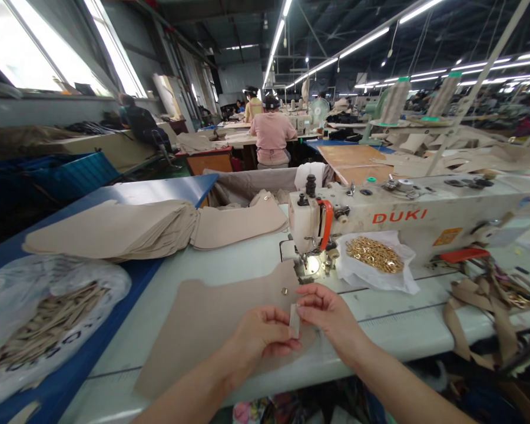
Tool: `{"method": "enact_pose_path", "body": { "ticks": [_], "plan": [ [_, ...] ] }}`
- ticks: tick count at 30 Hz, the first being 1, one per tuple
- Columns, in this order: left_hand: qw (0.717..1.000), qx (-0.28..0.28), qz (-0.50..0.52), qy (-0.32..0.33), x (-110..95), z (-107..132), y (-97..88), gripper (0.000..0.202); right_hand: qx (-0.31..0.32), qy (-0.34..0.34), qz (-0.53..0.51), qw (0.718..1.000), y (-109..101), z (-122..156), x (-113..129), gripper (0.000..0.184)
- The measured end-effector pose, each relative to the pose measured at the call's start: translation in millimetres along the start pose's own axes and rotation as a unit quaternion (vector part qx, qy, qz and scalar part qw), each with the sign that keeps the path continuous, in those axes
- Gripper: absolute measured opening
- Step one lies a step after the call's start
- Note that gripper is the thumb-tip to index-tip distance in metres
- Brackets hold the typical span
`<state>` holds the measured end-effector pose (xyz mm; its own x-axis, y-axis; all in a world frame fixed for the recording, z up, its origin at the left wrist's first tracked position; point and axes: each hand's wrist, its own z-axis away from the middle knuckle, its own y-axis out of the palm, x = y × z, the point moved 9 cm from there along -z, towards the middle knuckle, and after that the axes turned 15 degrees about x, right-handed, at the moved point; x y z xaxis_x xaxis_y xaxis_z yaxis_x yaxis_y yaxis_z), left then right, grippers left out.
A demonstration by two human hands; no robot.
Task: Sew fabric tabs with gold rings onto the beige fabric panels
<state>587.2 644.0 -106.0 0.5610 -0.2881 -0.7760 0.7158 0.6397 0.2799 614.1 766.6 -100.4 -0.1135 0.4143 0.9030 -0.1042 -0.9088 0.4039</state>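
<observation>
Between my two hands is a short beige fabric strip (294, 321), held above a cut beige fabric panel (212, 324). My left hand (265, 333) pinches the strip's lower end. At its upper end, the fingers of my right hand (324, 309) are closed on it. A small gold metal ring (284, 291) lies on the panel just beyond my hands. The panel's far corner reaches the needle area of the sewing machine (311, 259), where a lamp lights the plate.
Gold rings (375, 254) fill a white cloth beside the machine. Stacked beige panels (115, 227) lie left, near a plastic bag (110, 277) of fabric strips. Beige straps (481, 306) hang at right. A person in pink (274, 135) sits ahead.
</observation>
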Motion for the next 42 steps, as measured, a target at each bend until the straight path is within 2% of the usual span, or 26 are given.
{"method": "enact_pose_path", "body": {
  "ticks": [14, 17, 19, 21, 23, 25, 27, 29, 31, 33, 35, 39, 42],
  "plan": [
    [1.0, 0.0, 0.006, -0.01, 1, 7, -0.9, 0.029, 0.016, -0.013, 0.029, 0.999, 4, -2, 2, 0.035],
    [1.0, -0.015, -0.006, -0.001, -2, 11, -9.5, 0.029, 0.017, -0.019, 0.049, 0.998, 6, 2, -1, 0.032],
    [0.998, -0.059, -0.032, 0.02, -11, 20, -26.4, 0.028, 0.026, -0.019, 0.067, 0.997, 15, 9, -11, 0.026],
    [0.988, -0.123, -0.075, 0.048, -26, 34, -48.6, 0.026, 0.063, -0.01, 0.1, 0.993, 34, 18, -30, 0.016],
    [0.974, -0.174, -0.125, 0.074, -42, 48, -66.8, 0.024, 0.155, 0.01, 0.159, 0.975, 66, 25, -54, 0.013],
    [0.961, -0.192, -0.174, 0.097, -56, 59, -75.4, 0.023, 0.286, 0.0, 0.21, 0.935, 103, 32, -69, 0.012],
    [0.951, -0.187, -0.219, 0.112, -64, 66, -74.9, 0.022, 0.351, -0.021, 0.232, 0.907, 122, 36, -68, 0.013],
    [0.948, -0.162, -0.25, 0.113, -64, 67, -67.5, 0.019, 0.315, -0.03, 0.237, 0.919, 116, 30, -51, 0.014],
    [0.95, -0.132, -0.267, 0.097, -57, 65, -57.0, 0.017, 0.203, -0.032, 0.23, 0.951, 90, 21, -27, 0.014],
    [0.951, -0.107, -0.279, 0.084, -49, 60, -44.8, 0.015, 0.109, -0.051, 0.214, 0.969, 65, 19, -3, 0.018],
    [0.95, -0.086, -0.289, 0.084, -45, 51, -30.7, 0.013, 0.089, -0.068, 0.218, 0.97, 55, 19, 11, 0.02],
    [0.952, -0.051, -0.285, 0.097, -49, 35, -2.8, 0.011, 0.099, -0.07, 0.199, 0.972, 44, 19, 18, 0.006],
    [0.938, -0.073, -0.298, 0.16, -66, 45, 7.4, 0.016, 0.061, -0.065, 0.114, 0.99, 23, 19, 21, 0.013]
  ]
}}
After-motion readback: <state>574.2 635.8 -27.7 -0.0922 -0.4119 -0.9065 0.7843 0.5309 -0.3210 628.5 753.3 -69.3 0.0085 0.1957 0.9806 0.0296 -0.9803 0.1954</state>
